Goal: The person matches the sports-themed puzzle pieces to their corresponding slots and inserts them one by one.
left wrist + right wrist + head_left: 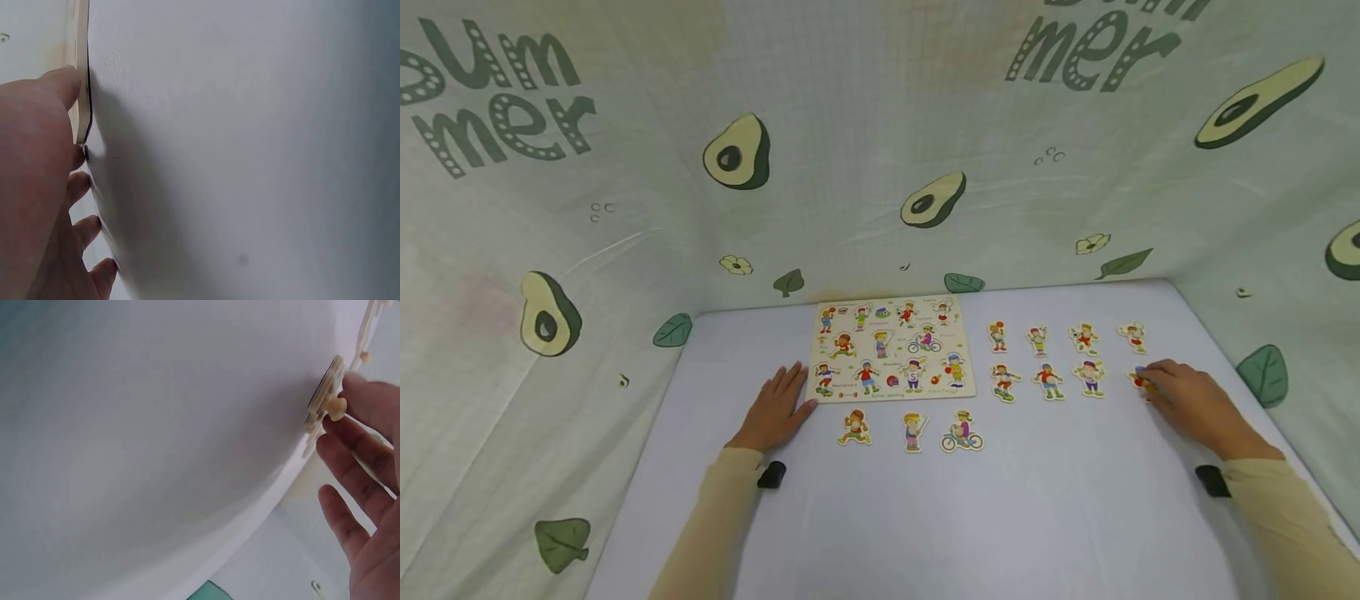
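A wooden peg puzzle board (891, 350) printed with sporty children lies on the white table. My left hand (772, 410) lies with fingers spread at its left front corner; in the left wrist view the thumb (64, 86) touches the board's edge (82, 100). Far to the right, my right hand (1198, 406) pinches a puzzle piece (1137, 377) at the end of the nearer row. In the right wrist view, thumb and index finger (359, 440) are at the sides of its round knob (337, 409), other fingers loosely bent. That piece (322, 394) is partly hidden by the hand in the head view.
Several cut-out pieces stand in two rows right of the board, among them a footballer (1084, 338) and a skateboarder (1004, 383). In front of the board lie a runner (854, 427), a figure with a rod (913, 432) and a cyclist (962, 432). Avocado-printed cloth (850, 125) hangs behind.
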The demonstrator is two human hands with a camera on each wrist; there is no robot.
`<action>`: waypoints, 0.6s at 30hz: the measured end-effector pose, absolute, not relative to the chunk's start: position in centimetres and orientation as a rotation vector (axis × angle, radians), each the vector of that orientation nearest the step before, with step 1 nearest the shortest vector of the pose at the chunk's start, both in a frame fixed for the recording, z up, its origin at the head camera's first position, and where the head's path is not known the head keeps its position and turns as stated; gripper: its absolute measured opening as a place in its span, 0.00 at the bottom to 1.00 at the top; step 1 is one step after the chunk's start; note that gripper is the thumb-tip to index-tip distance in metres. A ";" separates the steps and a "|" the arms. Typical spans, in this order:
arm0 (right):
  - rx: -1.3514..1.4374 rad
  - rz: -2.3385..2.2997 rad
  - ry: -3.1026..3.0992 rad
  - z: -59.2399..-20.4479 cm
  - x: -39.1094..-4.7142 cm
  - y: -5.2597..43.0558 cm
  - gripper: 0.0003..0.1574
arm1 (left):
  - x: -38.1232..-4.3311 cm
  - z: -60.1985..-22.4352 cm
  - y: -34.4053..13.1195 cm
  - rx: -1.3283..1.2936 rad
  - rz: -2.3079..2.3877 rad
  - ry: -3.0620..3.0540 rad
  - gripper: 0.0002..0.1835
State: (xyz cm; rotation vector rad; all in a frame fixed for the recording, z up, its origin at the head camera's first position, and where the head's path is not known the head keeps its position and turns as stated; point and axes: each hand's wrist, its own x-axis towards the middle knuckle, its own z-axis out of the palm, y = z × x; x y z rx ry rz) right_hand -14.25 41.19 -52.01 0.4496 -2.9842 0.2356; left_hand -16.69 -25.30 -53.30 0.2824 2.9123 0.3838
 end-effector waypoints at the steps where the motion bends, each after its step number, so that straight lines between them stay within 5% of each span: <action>1: 0.448 0.240 -2.979 -52.0 -14.3 41.2 0.23 | -16.7 -53.4 -25.3 0.278 0.378 2.909 0.40; 9: 0.385 0.255 -2.982 -51.6 -14.8 40.8 0.14 | -16.5 -53.0 -24.8 0.268 0.387 2.901 0.40; 18: 0.325 0.303 -3.010 -50.9 -15.0 40.4 0.15 | -16.7 -53.4 -24.8 0.315 0.349 2.934 0.36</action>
